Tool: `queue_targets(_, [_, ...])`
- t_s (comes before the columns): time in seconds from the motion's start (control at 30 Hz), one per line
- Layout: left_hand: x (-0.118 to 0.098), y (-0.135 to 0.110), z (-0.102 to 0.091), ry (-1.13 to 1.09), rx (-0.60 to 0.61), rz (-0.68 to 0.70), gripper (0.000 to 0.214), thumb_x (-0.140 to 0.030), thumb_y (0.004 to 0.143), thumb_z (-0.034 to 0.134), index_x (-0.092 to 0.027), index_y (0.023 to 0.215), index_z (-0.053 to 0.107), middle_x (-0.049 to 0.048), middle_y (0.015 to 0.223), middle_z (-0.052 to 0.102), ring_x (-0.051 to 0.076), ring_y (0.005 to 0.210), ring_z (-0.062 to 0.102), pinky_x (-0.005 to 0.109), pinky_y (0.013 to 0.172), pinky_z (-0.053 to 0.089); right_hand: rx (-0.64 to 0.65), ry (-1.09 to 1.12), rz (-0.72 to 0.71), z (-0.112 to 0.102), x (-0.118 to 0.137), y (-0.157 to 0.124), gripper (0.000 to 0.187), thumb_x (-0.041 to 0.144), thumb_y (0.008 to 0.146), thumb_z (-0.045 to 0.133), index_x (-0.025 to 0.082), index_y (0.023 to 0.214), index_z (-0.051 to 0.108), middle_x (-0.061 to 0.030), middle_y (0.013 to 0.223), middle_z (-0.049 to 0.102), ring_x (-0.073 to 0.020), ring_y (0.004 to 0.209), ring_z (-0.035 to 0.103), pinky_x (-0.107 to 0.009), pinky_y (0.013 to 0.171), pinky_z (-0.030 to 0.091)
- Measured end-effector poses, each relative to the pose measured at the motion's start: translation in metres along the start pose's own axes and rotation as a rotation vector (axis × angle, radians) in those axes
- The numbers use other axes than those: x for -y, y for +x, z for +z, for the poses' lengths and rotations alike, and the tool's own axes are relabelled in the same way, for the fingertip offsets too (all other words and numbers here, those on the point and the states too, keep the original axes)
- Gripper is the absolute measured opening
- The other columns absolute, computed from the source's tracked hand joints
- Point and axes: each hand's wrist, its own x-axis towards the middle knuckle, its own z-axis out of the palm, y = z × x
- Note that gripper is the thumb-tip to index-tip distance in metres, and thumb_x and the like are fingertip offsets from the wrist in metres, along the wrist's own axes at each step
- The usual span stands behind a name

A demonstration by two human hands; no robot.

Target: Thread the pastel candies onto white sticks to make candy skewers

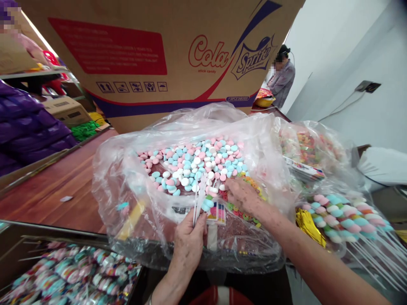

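reddish table [57, 178], hands [188, 240] by candies [186, 166]

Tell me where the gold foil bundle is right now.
The gold foil bundle is on the right side of the head view, immediately left of the pink, blue and white candy skewers.

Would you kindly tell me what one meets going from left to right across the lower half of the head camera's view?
Pile of wrapped candy sticks → left hand holding white sticks → right hand → bundle of candy-topped sticks.
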Motion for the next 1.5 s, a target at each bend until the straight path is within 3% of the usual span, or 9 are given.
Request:
queue_targets(0.17, [-0.003, 0.0, -0.001, 0.071, 0.036, 0.027, 0.027, -0.038, 0.084, 0.055, -0.018, 0.068, 0.059, -0.0054, 0.051, 0.046, 0.011, 0.047, 0.04, 0.02, 0.047, 0.032, -0.07, 0.412, -0.023, 0.002, -0.01, 0.003, 0.028, 0.019, 0.087, 0.045, 0.017, 0.11, 0.06, -0.0047, 0.095, 0.068, -0.0146, 0.08, 0.063, -0.025, 0.069, 0.048])
queue_targets(0.33, [0.0, 0.0, -0.002, 0.203, 0.067, 0.123, 0.03, -0.038, 0.086, 0.054, -0.017, 0.066, 0.06, -0.0047, 0.054, 0.046, 0.011, 0.053, 0.041, 0.021, 0.053, 0.031, -0.129, 1.157, 0.061, 0.01, -0.012, 0.001, 0.028, 0.03, 0.072, 0.067, 0.017, 0.098, 0.066, -0.0014, 0.085, 0.069, -0.0136, 0.071, 0.062, -0.026, 0.067, 0.049])
queue_targets(0.47, [0.003, 0.001, -0.002, 0.257, 0.074, 0.13, 0.03, -0.04, 0.087, 0.05, -0.016, 0.076, 0.066, -0.0053, 0.055, 0.043, 0.012, 0.055, 0.039, 0.022, 0.053, 0.031, -0.163, 1.321, 0.122, 0.011, -0.005, -0.003, 0.032, 0.031, 0.064, 0.076, 0.018, 0.093, 0.069, 0.0008, 0.076, 0.068, -0.0124, 0.067, 0.06, -0.025, 0.064, 0.047])
queue_targets(0.73, [0.004, 0.001, -0.001, 0.278, 0.072, 0.139, 0.029, -0.038, 0.088, 0.049, -0.017, 0.076, 0.065, -0.0057, 0.056, 0.043, 0.012, 0.054, 0.039, 0.022, 0.054, 0.03, -0.244, 1.379, 0.095, 0.016, -0.005, -0.004, 0.027, 0.029, 0.064, 0.077, 0.021, 0.088, 0.07, 0.0027, 0.072, 0.066, -0.0124, 0.064, 0.059, -0.025, 0.062, 0.047])
queue_targets(0.93, [-0.002, -0.001, -0.001, 0.264, 0.053, 0.111, 0.032, -0.04, 0.087, 0.048, -0.018, 0.064, 0.054, -0.0043, 0.056, 0.047, 0.013, 0.057, 0.043, 0.022, 0.056, 0.032, -0.368, 0.995, -0.129, 0.017, -0.004, -0.009, 0.019, 0.024, 0.075, 0.067, 0.022, 0.092, 0.074, -0.0012, 0.089, 0.068, -0.0161, 0.083, 0.063, -0.029, 0.079, 0.049])
queue_targets(1.0, [-0.004, -0.001, -0.001, 0.258, 0.052, 0.104, 0.032, -0.04, 0.087, 0.048, -0.019, 0.063, 0.053, -0.004, 0.057, 0.049, 0.013, 0.057, 0.044, 0.022, 0.056, 0.033, -0.393, 0.947, -0.133, 0.019, -0.003, -0.011, 0.018, 0.025, 0.079, 0.063, 0.024, 0.093, 0.075, -0.0019, 0.097, 0.07, -0.0175, 0.093, 0.063, -0.031, 0.087, 0.048])
queue_targets(1.17, [-0.004, -0.001, 0.0, 0.257, 0.043, 0.108, 0.033, -0.04, 0.086, 0.048, -0.019, 0.062, 0.053, -0.0045, 0.055, 0.048, 0.012, 0.054, 0.043, 0.022, 0.054, 0.032, -0.279, 1.079, -0.011, 0.025, 0.003, -0.019, 0.021, 0.028, 0.083, 0.059, 0.024, 0.095, 0.075, -0.0009, 0.096, 0.074, -0.0182, 0.09, 0.067, -0.031, 0.082, 0.052])
queue_targets(1.37, [0.001, 0.002, -0.001, 0.26, 0.027, 0.106, 0.032, -0.043, 0.086, 0.05, -0.019, 0.067, 0.056, -0.005, 0.053, 0.048, 0.013, 0.052, 0.043, 0.022, 0.053, 0.033, -0.333, 0.892, -0.177, 0.022, 0.019, -0.027, 0.026, 0.02, 0.085, 0.052, 0.023, 0.099, 0.074, -0.0014, 0.103, 0.073, -0.0165, 0.098, 0.066, -0.031, 0.092, 0.049])
queue_targets(1.5, [0.001, 0.001, -0.001, 0.168, 0.001, 0.068, 0.031, -0.042, 0.085, 0.051, -0.019, 0.064, 0.053, -0.0054, 0.052, 0.047, 0.012, 0.049, 0.041, 0.021, 0.05, 0.032, -0.266, 0.866, -0.206, 0.015, 0.021, -0.027, 0.028, 0.023, 0.088, 0.051, 0.023, 0.105, 0.072, -0.0021, 0.107, 0.072, -0.0172, 0.102, 0.065, -0.032, 0.094, 0.048])
